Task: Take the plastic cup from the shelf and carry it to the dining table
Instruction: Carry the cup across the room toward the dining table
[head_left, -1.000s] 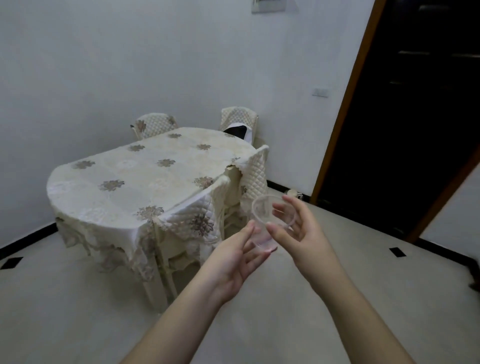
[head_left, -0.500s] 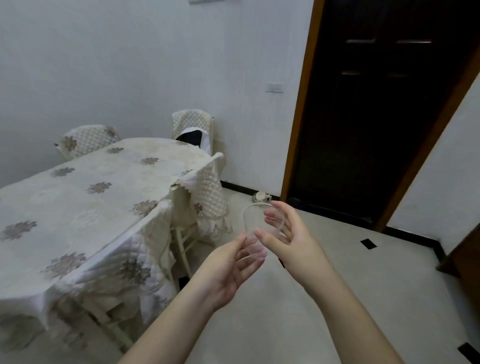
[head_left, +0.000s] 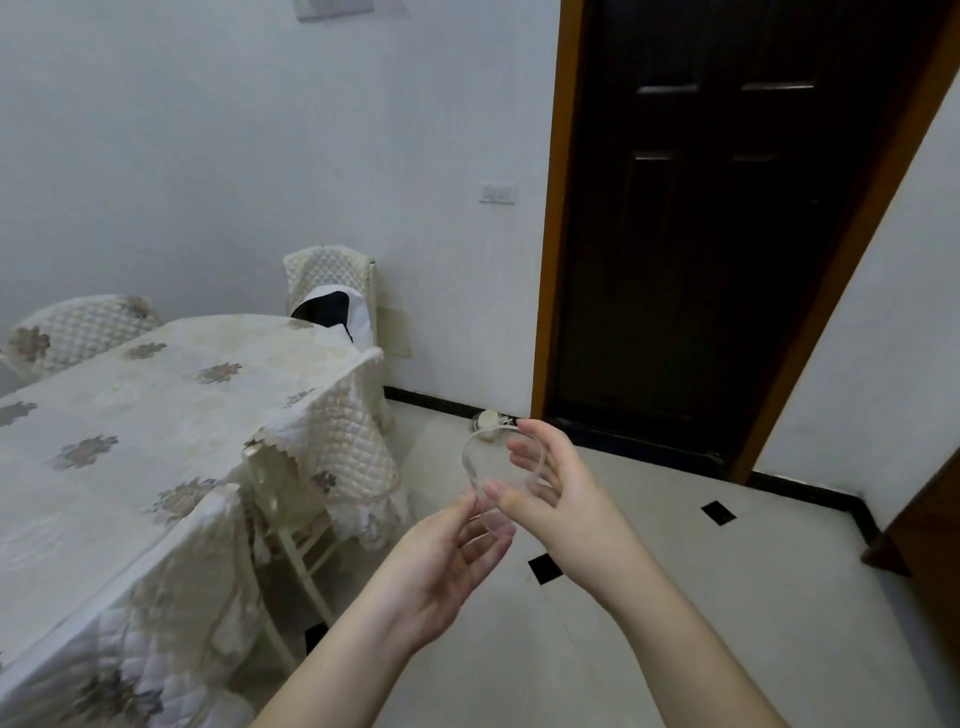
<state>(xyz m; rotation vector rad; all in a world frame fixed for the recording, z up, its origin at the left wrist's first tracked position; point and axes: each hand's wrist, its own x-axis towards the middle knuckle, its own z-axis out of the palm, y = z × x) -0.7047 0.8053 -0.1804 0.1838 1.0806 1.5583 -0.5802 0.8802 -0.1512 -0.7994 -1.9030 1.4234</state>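
Two hands carry the plastic cup in mid-air: right hand curled round its wall, left hand flat-fingered beneath its base. With the dining table at nine o'clock, grip gently and swing leftward over it.

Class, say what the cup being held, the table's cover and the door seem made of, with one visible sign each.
Cup: clear thin plastic, probably; the right hand's fingers show through it.
Table cover: cream fabric, slight sheen, draping with scalloped edge.
Door: dark wood, apparently, panelled, faintly glossy.
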